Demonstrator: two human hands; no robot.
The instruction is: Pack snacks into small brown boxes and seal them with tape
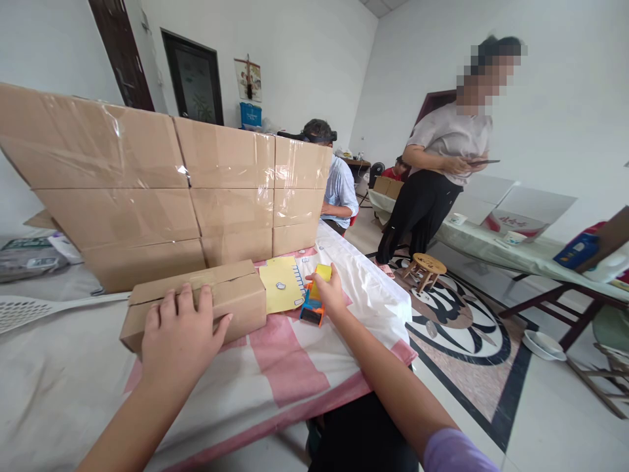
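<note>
Pinching toy [312, 307] w/ R hand [331, 292]; L hand [183, 328] (loosely spread) on cardbd box [243, 292].

A cardboard wall [228, 187] bars passage behind the long box [242, 295]; nearer cloth [289, 364] is free.

The person's right sleeve [456, 452] is plain purple. Black clothing [366, 438] covers the lap. Both hands [183, 324] [328, 292] are bare.

Cloth-covered table [287, 360], cardboard box [240, 296], yellow paper [278, 270], spatula [61, 305]
</note>
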